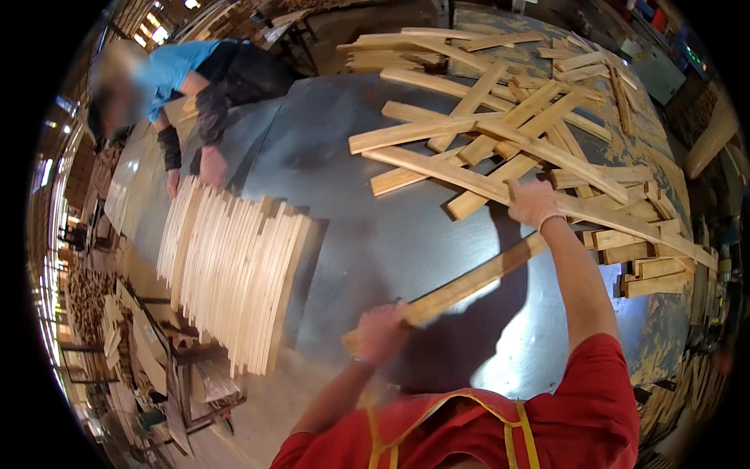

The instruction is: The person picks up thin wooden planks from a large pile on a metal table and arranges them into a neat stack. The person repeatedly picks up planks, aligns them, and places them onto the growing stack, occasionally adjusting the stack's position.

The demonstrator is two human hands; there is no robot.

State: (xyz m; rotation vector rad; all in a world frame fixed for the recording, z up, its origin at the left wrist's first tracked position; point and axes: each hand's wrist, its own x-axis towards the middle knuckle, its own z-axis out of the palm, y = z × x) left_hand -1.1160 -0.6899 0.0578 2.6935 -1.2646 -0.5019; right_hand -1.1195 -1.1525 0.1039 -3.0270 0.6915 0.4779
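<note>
My left hand (380,334), a little blurred, is closed round the near end of a wooden slat (476,277). That slat slants away to the right over the metal tabletop (344,234), its far end passing beneath my right forearm. Farther off, my right hand (534,205) grips a long pale wooden slat (441,170) at the near side of a loose pile. Its fingers curl over the slat's edge, partly hidden from view. More slats (531,113) lie crisscrossed behind it.
At the left, many pale slats (226,266) stand side by side in a row. A co-worker in a blue shirt (176,70) leans over that row's far end, hands touching it. Short boards (656,270) are stacked at the table's right. A cart (187,367) holds offcuts at lower left.
</note>
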